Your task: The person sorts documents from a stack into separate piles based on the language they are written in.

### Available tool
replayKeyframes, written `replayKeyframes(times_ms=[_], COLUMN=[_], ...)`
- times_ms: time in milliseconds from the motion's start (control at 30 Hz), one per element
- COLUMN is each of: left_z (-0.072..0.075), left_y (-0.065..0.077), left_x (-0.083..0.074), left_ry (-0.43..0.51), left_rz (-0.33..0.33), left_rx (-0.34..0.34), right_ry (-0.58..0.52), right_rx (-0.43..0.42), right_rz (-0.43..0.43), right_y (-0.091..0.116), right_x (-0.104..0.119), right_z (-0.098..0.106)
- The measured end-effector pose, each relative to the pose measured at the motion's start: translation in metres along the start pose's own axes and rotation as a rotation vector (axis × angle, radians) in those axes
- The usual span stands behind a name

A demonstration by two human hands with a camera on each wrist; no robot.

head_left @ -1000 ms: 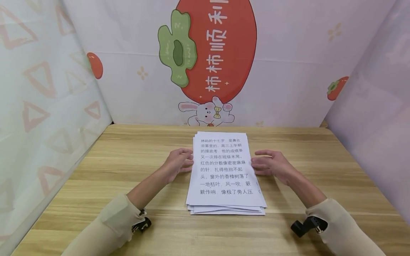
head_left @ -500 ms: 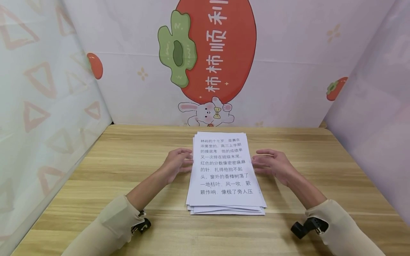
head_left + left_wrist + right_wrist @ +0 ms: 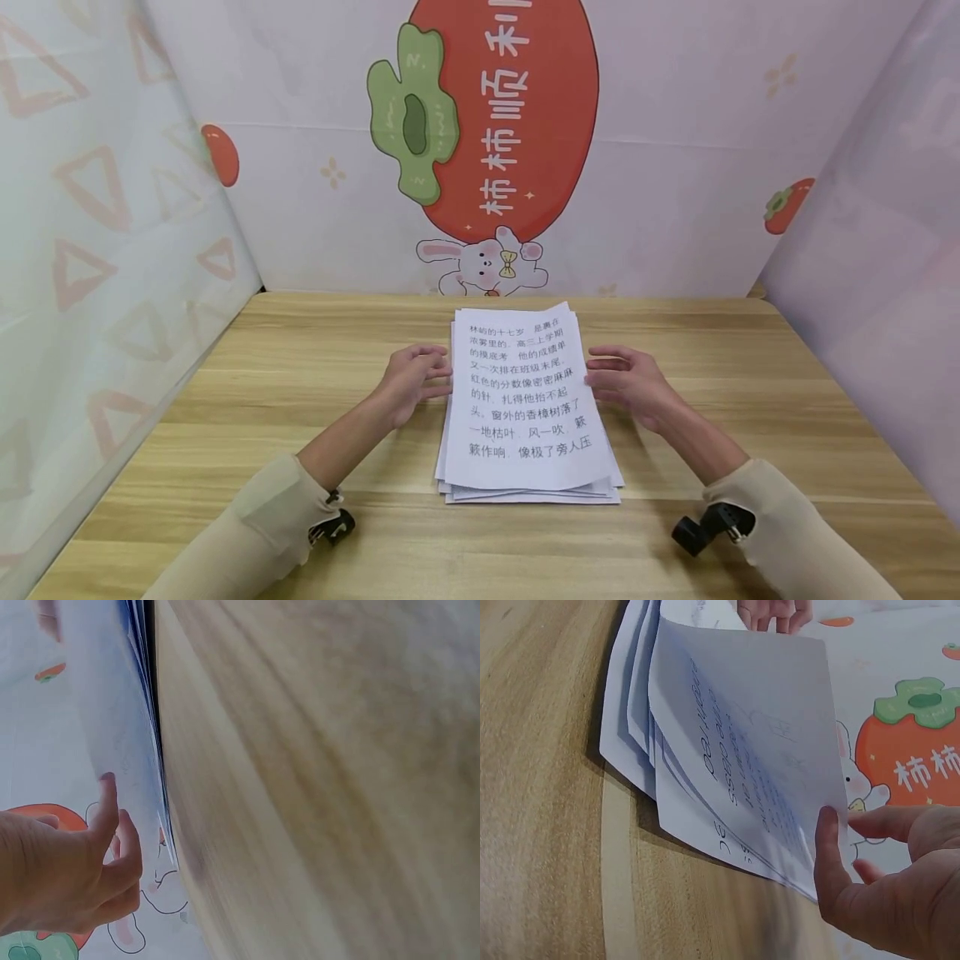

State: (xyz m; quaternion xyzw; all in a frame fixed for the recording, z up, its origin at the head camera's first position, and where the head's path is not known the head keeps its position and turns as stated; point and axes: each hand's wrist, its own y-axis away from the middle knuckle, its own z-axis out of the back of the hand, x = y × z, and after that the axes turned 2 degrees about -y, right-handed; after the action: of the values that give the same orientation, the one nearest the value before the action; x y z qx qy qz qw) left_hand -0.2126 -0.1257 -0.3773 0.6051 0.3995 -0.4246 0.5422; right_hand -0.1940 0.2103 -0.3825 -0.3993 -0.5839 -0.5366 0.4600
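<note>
A stack of printed paper sheets (image 3: 480, 495) lies in the middle of the wooden table, its edges uneven. The top sheet (image 3: 517, 400) is raised along its right side and bows upward; large printed characters cover it. At that side my right hand (image 3: 633, 385) pinches the sheet's edge. In the right wrist view, the sheet's underside (image 3: 780, 697) shows, with one fingertip against it and another finger by the edge. My left hand (image 3: 408, 385) is by the stack's left edge, fingers loosely bent, fingertips right at the paper. In the left wrist view the left fingers (image 3: 107, 799) overlap the sheet.
Around the stack extends the wood-grain table (image 3: 300, 367). A printed cloth wall (image 3: 675, 208) with persimmons and a rabbit stands behind it, and cloth walls flank both sides. Black wrist cameras (image 3: 333, 527) show at both sleeve cuffs.
The top sheet's right side has come up off the stack, and its near edge now curves. My right hand has moved slightly left and away from me. The left hand stays nearly in place.
</note>
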Motion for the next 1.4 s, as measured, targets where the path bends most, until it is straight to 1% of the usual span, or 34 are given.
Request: replayKeyframes(times_ms=[67,167,300,433,600,700,833,1033,1267,1400], left_z=[-0.001,-0.001,0.0,0.002,0.008,0.012,0.019,0.031,0.048,0.057], left_y=[-0.001,-0.003,-0.006,-0.007,-0.008,-0.009,-0.009,-0.007,-0.003,-0.001], left_x=[0.001,0.003,0.005,0.007,0.005,0.001,-0.003,-0.01,-0.017,-0.019], left_ry=[-0.02,-0.082,-0.168,-0.199,-0.239,-0.257,-0.241,-0.236,-0.276,-0.298], left_rz=[-0.001,-0.012,-0.036,-0.047,-0.049,-0.048,-0.036,-0.02,-0.017,-0.027], left_rx=[-0.017,-0.032,-0.03,-0.015,0.001,-0.012,-0.023,-0.027,-0.058,-0.058], right_ry=[0.017,0.028,0.044,0.073,0.097,0.104,0.106,0.113,0.079,0.055], right_rx=[0.001,0.005,0.009,0.003,0.003,0.014,0.026,0.017,0.038,0.057], right_rz=[0.004,0.001,-0.02,-0.04,-0.043,-0.041,-0.032,-0.026,-0.018,-0.021], right_y=[0.0,-0.001,-0.003,-0.004,-0.006,-0.008,-0.014,-0.022,-0.03,-0.033], right_x=[0.0,0.0,0.0,0.002,0.007,0.01,0.012,0.013,0.015,0.016], right_z=[-0.001,-0.002,-0.005,-0.009,-0.014,-0.019,-0.025,-0.035,-0.048,-0.055])
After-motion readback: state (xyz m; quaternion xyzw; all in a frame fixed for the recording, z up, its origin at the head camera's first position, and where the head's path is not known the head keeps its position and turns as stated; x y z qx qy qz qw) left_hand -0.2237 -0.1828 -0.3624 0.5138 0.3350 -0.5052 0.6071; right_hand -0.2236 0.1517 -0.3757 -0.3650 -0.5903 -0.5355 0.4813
